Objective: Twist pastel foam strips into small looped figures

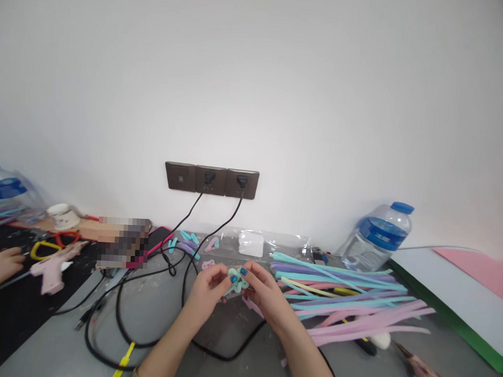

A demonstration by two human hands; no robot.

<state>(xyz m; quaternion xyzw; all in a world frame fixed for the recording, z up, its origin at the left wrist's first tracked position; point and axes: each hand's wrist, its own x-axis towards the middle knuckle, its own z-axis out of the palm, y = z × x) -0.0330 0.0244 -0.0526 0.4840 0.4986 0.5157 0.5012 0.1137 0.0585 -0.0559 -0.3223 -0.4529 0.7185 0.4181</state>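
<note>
My head camera looks forward and down, close above my fingers (258, 279). The wall (257, 87) stands beyond them

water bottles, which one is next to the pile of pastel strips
The right water bottle, just behind the pastel strips; the left water bottle sits far off.

A craft workroom: a grey worktop (164, 313) against a plain wall, strewn with pastel foam strips (347, 300), a pink glue gun (53, 271), scissors (65, 239) and cables (144, 295) from wall sockets (212, 180).
</note>
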